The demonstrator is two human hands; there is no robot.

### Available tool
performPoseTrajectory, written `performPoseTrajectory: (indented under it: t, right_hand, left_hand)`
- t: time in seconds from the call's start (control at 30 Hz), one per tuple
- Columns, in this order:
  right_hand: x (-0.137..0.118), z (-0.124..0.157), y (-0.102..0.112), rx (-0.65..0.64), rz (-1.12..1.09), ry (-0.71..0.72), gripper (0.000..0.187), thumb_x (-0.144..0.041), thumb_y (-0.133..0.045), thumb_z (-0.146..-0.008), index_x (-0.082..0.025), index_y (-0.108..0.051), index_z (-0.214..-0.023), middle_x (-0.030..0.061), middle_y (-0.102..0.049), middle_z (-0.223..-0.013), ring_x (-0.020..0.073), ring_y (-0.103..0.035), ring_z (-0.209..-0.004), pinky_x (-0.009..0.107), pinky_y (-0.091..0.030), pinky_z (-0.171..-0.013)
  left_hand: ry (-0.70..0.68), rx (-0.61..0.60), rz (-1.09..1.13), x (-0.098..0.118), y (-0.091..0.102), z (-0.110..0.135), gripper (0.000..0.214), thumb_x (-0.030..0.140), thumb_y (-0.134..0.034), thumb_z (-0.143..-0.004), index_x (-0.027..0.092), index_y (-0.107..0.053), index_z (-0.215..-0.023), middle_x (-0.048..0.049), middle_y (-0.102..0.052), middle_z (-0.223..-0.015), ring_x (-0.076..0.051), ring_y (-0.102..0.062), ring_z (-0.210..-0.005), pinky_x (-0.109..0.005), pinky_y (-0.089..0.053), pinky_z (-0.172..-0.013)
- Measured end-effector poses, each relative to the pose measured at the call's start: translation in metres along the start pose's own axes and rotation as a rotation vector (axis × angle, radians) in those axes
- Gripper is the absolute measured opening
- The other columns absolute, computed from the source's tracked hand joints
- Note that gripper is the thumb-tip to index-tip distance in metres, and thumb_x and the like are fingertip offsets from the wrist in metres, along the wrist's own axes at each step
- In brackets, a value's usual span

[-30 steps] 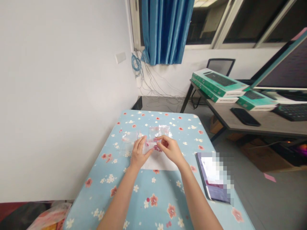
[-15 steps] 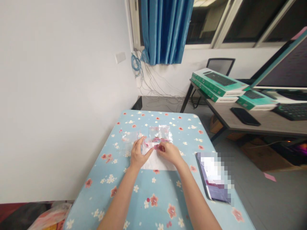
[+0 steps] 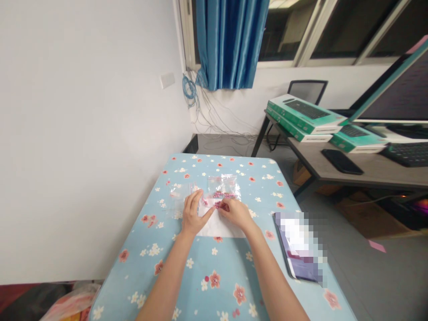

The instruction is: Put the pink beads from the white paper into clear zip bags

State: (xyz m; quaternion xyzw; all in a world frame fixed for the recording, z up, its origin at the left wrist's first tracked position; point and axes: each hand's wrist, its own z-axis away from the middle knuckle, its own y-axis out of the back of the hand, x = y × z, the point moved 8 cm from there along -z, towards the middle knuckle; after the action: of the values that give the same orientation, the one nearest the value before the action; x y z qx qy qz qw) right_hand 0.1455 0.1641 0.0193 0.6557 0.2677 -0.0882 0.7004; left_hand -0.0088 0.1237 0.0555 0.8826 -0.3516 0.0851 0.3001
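Dark pink beads [image 3: 217, 204] lie in a small cluster on a white sheet [image 3: 220, 227]. My right hand [image 3: 238, 214] is closed in a pinch on this cluster, its fingertips partly hiding it. On the other side, my left hand [image 3: 193, 217] rests with thumb and fingers apart. Its thumb reaches close to the beads, while its fingers touch the edge of a clear plastic bag [image 3: 179, 191]. A few pink pieces show between the hands. Just beyond them lie clear zip bags [image 3: 222, 182] with more pink beads inside.
The table [image 3: 214, 272] wears a blue flowered cover. A tablet-like device [image 3: 294, 263], partly pixelated, lies near its right edge. At the right, a grey desk [image 3: 334, 171] carries green keyboard boxes [image 3: 304, 117], a black phone [image 3: 341, 162] and a monitor. A wall stands close on the left.
Almost nothing differs. Both hands keep their places by the beads, with only a very slight shift of the left fingers and of the whole view.
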Motion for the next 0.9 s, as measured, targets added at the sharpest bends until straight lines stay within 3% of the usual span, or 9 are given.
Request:
performPoseTrajectory:
  t: [0.3, 0.5, 0.9]
  right_hand:
    - [-0.007, 0.001, 0.028, 0.146, -0.283, 0.051, 0.014, -0.03, -0.055, -0.082, -0.019, -0.063, -0.085, -0.0036, -0.054, -0.055, 0.0119, -0.049, -0.053, 0.022, -0.033, -0.055]
    - [-0.033, 0.01, 0.051, 0.211, -0.445, 0.165, 0.019, -0.034, -0.053, -0.085, -0.019, -0.064, -0.09, -0.0044, -0.047, -0.054, 0.0113, -0.046, -0.052, 0.022, -0.036, -0.054]
    - [-0.058, 0.013, 0.045, 0.174, -0.395, 0.241, 0.013, -0.03, -0.054, -0.084, -0.019, -0.062, -0.087, -0.0024, -0.051, -0.062, 0.0114, -0.047, -0.058, 0.023, -0.036, -0.058]
  left_hand:
    - [-0.002, -0.007, 0.0, -0.001, -0.002, 0.002, 0.062, 0.034, -0.069, -0.074, 0.017, -0.044, -0.128, -0.0137, -0.059, -0.115, -0.025, -0.056, -0.108, -0.039, -0.051, -0.088]
    - [-0.011, -0.008, -0.009, 0.0, -0.002, 0.002, 0.062, 0.035, -0.068, -0.076, 0.018, -0.043, -0.13, -0.0135, -0.059, -0.115, -0.025, -0.056, -0.107, -0.04, -0.051, -0.088]
    - [-0.019, -0.008, -0.006, -0.002, -0.004, 0.004, 0.058, 0.033, -0.064, -0.078, 0.018, -0.043, -0.13, -0.0143, -0.059, -0.115, -0.025, -0.056, -0.108, -0.037, -0.052, -0.083]
